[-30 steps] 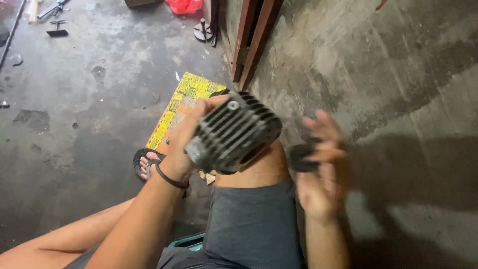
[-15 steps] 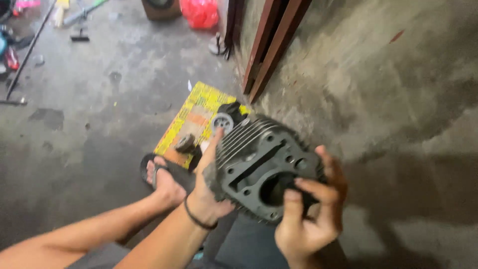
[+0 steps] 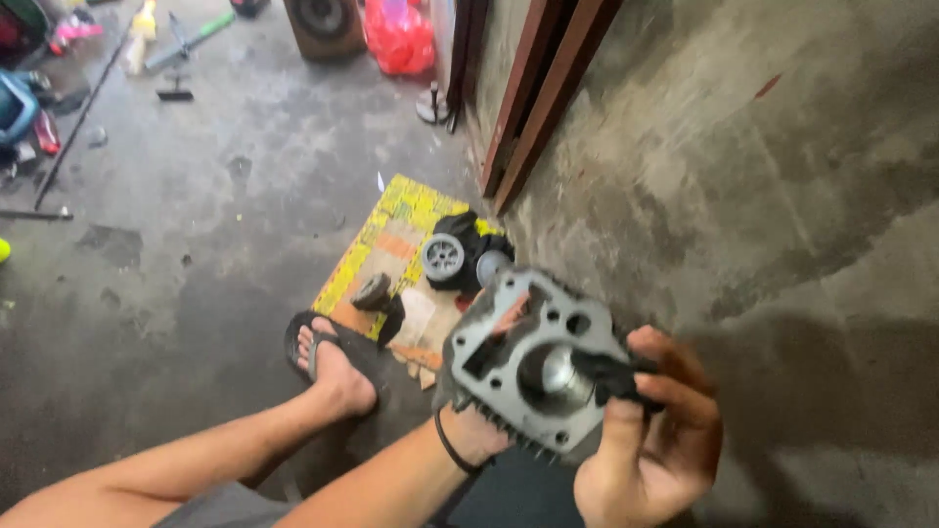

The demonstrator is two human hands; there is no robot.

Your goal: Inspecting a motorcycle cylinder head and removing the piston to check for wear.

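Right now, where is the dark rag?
In the head view, lower right: the rag is pinched in the right hand and pressed at the bore of the grey engine cylinder, which the left hand holds from below.

Dim even daylight, soft shadows, slight motion blur

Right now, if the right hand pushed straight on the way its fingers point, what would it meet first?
The right hand already presses a dark rag onto the flat face of the grey finned engine cylinder. Straight on, the rag would probably slide into the round bore. The left hand holds the cylinder from behind.
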